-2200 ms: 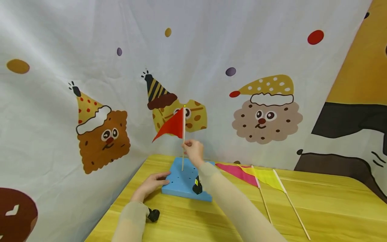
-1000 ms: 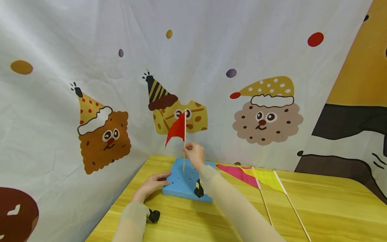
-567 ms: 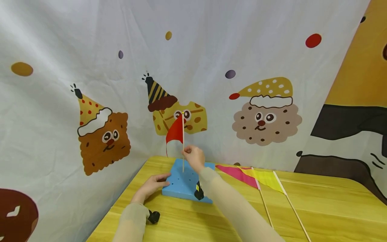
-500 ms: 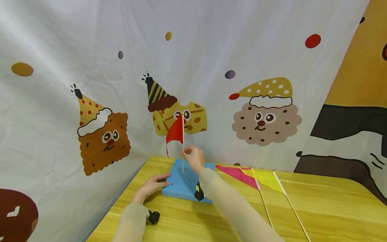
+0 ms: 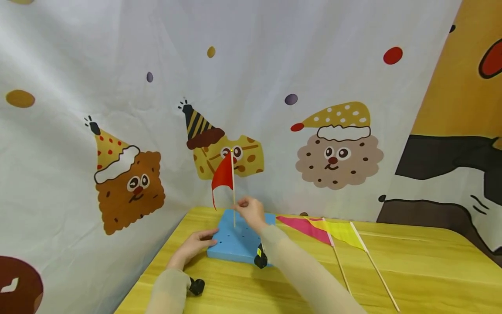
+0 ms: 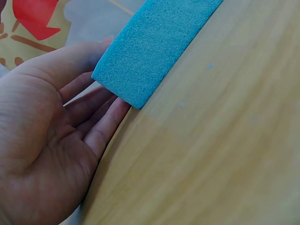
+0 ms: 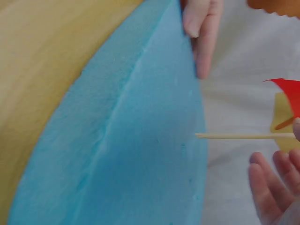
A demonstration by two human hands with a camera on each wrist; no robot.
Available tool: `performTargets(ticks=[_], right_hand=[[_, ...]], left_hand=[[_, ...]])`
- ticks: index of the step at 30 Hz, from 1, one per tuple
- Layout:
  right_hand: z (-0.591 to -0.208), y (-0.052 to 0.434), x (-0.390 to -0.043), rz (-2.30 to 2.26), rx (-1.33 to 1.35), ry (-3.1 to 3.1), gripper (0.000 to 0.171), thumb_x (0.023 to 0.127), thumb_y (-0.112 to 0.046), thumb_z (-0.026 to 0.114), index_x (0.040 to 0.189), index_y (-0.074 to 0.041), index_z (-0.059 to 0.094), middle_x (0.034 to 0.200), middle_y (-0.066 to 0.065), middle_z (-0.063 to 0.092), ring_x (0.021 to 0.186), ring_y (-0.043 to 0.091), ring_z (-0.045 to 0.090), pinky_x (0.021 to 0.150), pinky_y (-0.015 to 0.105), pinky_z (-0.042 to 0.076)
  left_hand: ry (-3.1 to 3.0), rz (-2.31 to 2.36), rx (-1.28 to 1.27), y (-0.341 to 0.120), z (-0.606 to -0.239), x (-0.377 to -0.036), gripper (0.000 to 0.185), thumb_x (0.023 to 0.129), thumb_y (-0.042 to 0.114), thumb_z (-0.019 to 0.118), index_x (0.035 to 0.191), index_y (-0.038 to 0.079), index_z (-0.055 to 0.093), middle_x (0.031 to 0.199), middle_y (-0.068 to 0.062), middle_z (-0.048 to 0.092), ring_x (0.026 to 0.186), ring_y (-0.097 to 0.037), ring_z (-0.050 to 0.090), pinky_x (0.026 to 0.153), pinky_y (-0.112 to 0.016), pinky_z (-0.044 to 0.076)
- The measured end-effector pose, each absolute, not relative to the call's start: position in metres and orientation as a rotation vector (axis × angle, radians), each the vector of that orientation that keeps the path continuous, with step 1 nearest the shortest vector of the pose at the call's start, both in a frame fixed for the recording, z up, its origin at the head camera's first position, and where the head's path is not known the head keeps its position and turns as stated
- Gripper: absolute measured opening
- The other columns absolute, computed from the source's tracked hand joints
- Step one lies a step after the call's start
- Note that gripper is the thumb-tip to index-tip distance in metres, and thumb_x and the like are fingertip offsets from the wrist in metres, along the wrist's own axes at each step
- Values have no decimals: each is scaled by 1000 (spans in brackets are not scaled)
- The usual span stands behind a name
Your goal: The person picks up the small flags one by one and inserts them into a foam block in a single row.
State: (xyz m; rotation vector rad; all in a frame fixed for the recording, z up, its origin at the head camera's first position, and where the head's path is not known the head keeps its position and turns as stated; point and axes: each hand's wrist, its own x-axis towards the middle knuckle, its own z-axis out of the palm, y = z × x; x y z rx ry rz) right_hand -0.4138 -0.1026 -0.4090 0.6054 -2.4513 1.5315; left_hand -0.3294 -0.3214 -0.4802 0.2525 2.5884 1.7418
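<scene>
Here, the right hand (image 5: 251, 212) pinches 1 upright red flag (image 5: 224, 175); the left hand (image 5: 195, 245), fingers straight, braces 1 blue foam block (image 5: 233, 242); 2 flags (image 5: 333, 230) lie rightward.

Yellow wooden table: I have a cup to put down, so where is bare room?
Bare room: yellow wooden table right of the yellow paper flag. Crowded: blue foam block with both hands and red paper flag.

This looks like a children's play or craft corner. A cartoon cookie-print cloth backdrop (image 5: 243, 87) hangs just behind a yellow wooden table (image 5: 412, 270). Paper flags (image 5: 333, 229) lie on that table.
</scene>
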Motion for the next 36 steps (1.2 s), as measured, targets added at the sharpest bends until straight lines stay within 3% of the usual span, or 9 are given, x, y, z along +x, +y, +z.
performTargets(ticks=[5,14,20,26,36], right_hand=[[-411,-67,-406,1683,614,-2457,22,85,-24,77,96,-6,70,86,3,69,71,30,69,52,40,57],[-425,38,-388,1751,489,-2565,23,86,-24,76,100,-5,72,93,6,70,72,36,68,58,46,57],[-432,101,-377,1683,355,-2622,22,87,-23,74,99,-5,72,88,4,70,69,34,68,59,45,57],[-436,146,-372,1647,238,-2659,24,87,-21,74,99,0,71,89,14,69,64,27,67,57,43,57],[-445,194,-368,1427,99,-2870,17,84,-14,74,76,0,69,54,6,56,45,14,50,43,26,47]], left_hand=[[2597,1724,273,-316,-480,-331,52,93,25,67,141,9,53,146,-15,45,133,-36,41,105,-51,37],[2591,1708,276,-313,-481,-331,52,93,26,67,142,11,53,146,-15,45,133,-37,40,106,-53,35],[2577,1714,210,-316,-478,-327,52,93,26,68,141,11,54,145,-16,46,133,-37,40,106,-54,35],[2529,1731,197,-321,-477,-322,56,93,26,67,143,8,50,146,-22,41,131,-40,41,104,-54,37],[2519,1702,125,-316,-474,-324,58,92,29,69,143,8,51,146,-22,42,131,-39,42,104,-53,38]])
